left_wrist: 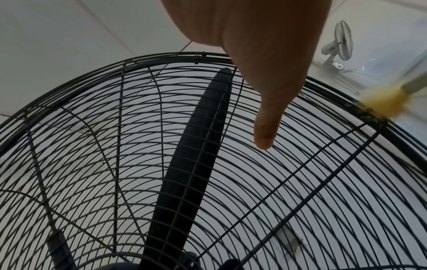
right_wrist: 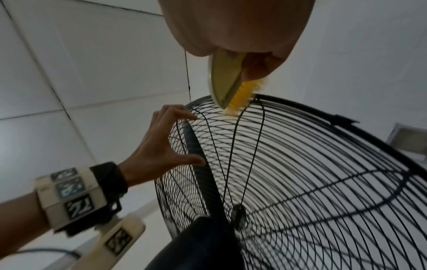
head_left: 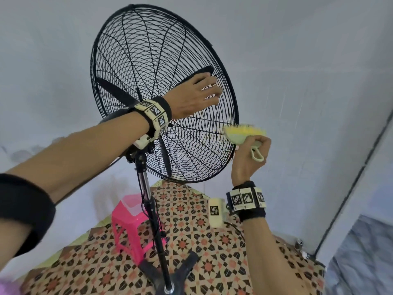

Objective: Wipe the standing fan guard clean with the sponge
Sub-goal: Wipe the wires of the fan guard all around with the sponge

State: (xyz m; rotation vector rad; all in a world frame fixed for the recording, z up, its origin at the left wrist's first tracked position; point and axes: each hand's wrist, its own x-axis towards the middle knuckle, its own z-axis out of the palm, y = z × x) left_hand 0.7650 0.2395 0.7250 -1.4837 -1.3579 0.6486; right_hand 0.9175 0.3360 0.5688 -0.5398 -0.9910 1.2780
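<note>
The standing fan's black wire guard (head_left: 148,60) is tilted back on its pole. My left hand (head_left: 197,96) rests on the guard's right half, fingers spread and straight against the wires; its thumb (left_wrist: 265,127) points down over the mesh. My right hand (head_left: 248,158) grips the sponge (head_left: 244,133), a pale green holder with a loop handle and a yellow scrubbing face. The yellow part (right_wrist: 240,95) touches the guard's rim (right_wrist: 289,102), a little below and right of the left hand (right_wrist: 161,146). In the left wrist view the sponge (left_wrist: 388,102) is blurred at the rim.
A black blade (left_wrist: 198,146) sits inside the guard. The fan's pole (head_left: 148,205) and forked base (head_left: 168,273) stand on a patterned tile floor. A pink plastic stool (head_left: 129,222) is beside the pole. Walls are close behind and right. A white fan (left_wrist: 342,42) is mounted higher up.
</note>
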